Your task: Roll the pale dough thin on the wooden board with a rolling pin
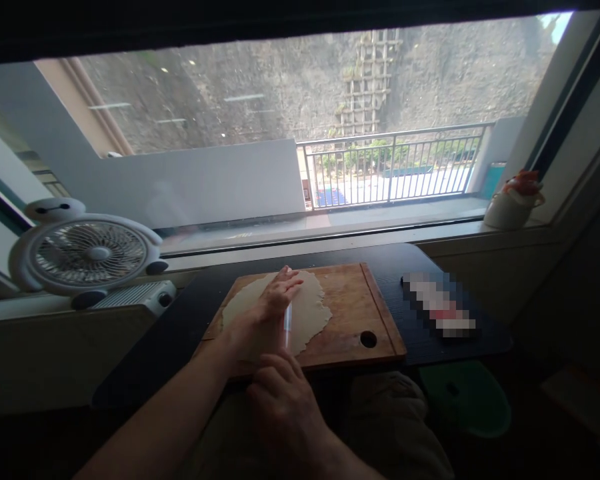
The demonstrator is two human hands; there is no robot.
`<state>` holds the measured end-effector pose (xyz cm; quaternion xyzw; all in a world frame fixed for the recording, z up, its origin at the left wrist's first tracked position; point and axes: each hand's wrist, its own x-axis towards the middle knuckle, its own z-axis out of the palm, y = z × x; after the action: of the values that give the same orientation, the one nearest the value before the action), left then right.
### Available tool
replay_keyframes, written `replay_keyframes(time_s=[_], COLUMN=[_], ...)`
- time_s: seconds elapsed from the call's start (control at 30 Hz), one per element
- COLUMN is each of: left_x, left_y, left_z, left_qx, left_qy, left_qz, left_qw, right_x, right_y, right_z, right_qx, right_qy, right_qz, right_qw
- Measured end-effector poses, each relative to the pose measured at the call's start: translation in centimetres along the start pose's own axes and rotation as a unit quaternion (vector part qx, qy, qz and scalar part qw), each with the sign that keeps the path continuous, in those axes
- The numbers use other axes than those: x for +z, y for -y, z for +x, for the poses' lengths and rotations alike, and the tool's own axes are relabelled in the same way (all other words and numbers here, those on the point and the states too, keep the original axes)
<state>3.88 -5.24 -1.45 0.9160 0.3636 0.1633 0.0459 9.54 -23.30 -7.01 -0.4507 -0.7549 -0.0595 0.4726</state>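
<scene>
A thin, wide sheet of dough (313, 310) with a ragged edge lies spread over a wooden cutting board (345, 293). A shiny, smooth rolling pin (287, 323) rests on the dough, pointing away from me. At its far end, my left hand (279, 295) lies over the pin with its fingers stretched out. My right hand (283, 383) is at the near end, by the board's front edge, its fingers curled over the pin. My left forearm covers part of the dough and of the board's near left side.
The board lies on a dark table (180, 320) under a window. A white fan (97, 253) stands at the left. On the table's right is a blurred-out object (443, 307), probably a phone. A white pot (511, 208) sits on the sill, and a green stool (467, 397) stands below right.
</scene>
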Motion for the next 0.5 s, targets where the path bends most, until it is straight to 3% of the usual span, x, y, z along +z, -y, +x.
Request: replay_keyframes(time_s=[0.1,0.27,0.33,0.4,0.5], left_x=[-0.3,2.1,3.0,3.1,2.3], left_y=[0.6,-2.5,-3.6,-3.5,-1.3], left_z=[1.3,5.1,6.1,6.3,4.6], left_qx=[-0.015,0.019,0.027,0.028,0.026], left_qy=[0.037,0.044,0.033,0.03,0.033], left_qz=[0.032,0.073,0.071,0.074,0.09], left_qw=[0.999,0.996,0.997,0.996,0.995], right_x=[0.4,-5.4,-6.3,-5.5,-2.7], right_y=[-0.1,-1.9,-2.3,-2.4,-2.0], right_z=[-0.1,-2.0,-2.4,-2.3,-1.8], right_qx=[-0.016,0.032,0.052,0.05,0.004], right_qy=[-0.007,-0.014,-0.016,-0.016,-0.032], right_qz=[0.003,-0.006,-0.013,-0.012,-0.008], right_qw=[1.0,0.999,0.998,0.999,0.999])
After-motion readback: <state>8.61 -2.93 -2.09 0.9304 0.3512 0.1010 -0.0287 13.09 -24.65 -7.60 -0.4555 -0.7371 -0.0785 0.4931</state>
